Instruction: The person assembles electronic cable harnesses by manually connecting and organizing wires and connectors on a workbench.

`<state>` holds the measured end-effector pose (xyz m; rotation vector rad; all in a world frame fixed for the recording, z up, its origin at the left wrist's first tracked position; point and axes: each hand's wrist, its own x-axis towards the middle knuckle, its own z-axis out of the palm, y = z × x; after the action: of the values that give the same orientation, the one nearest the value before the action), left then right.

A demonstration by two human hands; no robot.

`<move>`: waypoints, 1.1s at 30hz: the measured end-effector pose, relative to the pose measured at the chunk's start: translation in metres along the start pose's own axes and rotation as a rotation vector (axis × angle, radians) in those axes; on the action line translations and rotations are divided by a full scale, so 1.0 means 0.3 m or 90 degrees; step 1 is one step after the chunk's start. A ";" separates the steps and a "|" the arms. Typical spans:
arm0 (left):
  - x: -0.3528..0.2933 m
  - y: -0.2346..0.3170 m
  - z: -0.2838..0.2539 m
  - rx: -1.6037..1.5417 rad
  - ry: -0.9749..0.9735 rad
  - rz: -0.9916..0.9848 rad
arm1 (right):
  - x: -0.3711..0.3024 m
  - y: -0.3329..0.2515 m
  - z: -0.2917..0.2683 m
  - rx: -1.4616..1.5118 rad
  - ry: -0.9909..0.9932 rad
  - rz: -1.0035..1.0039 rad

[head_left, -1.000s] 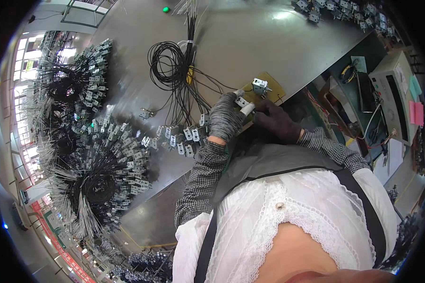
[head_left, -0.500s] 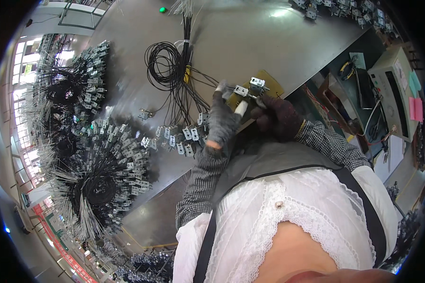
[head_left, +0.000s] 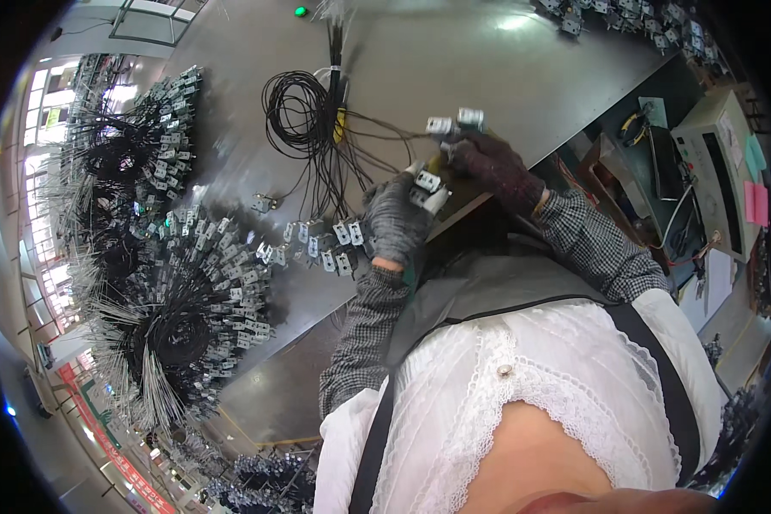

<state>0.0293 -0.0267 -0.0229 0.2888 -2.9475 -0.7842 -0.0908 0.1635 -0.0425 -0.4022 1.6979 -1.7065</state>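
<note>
A round coil of thin black cable (head_left: 304,120) lies on a smooth grey metal table (head_left: 411,73), with a yellow strip (head_left: 340,126) on its right side. To the lower right of the coil is the left hand (head_left: 398,218), in a grey knitted glove with pale fingertips. Its thumb and fingers are closed around a small silver box-shaped metal piece (head_left: 428,181), which sits to the right of the coil and somewhat lower.

The right hand (head_left: 497,171), in a dark maroon knitted glove, is farther to the right of the coil, its fingers bent and pointing toward it. Whether they grip anything I cannot tell, as the fingertips are blurred. Just beyond them, directly right of the coil, are two silver metal brackets (head_left: 439,126), side by side.

Below the coil stands a cluster of silver box-shaped pieces (head_left: 341,236); a single silver piece (head_left: 265,203) lies below and slightly left of it. A large fan-shaped bundle of black cables with silver ends (head_left: 180,334) spreads to the coil's lower left. Far to its right stands a beige box-shaped machine (head_left: 715,163); above the coil sits a small round green object (head_left: 301,12).
</note>
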 end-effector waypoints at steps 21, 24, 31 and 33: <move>0.062 -0.041 0.038 -0.104 -0.057 -0.036 | -0.166 0.000 0.032 -0.485 0.012 -0.297; 0.068 -0.003 0.004 -0.050 -0.070 -0.010 | -0.169 0.028 0.064 -0.441 0.030 -0.269; 0.074 -0.011 -0.014 -0.040 -0.089 0.015 | -0.215 0.103 0.032 0.163 -0.113 0.158; 0.072 0.007 -0.016 -0.030 -0.089 0.017 | -0.223 0.141 0.024 0.240 -0.168 0.174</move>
<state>0.0085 -0.0315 -0.0170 0.1993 -3.0485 -0.9048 -0.0277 0.2057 -0.0662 -0.1970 1.1538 -1.6398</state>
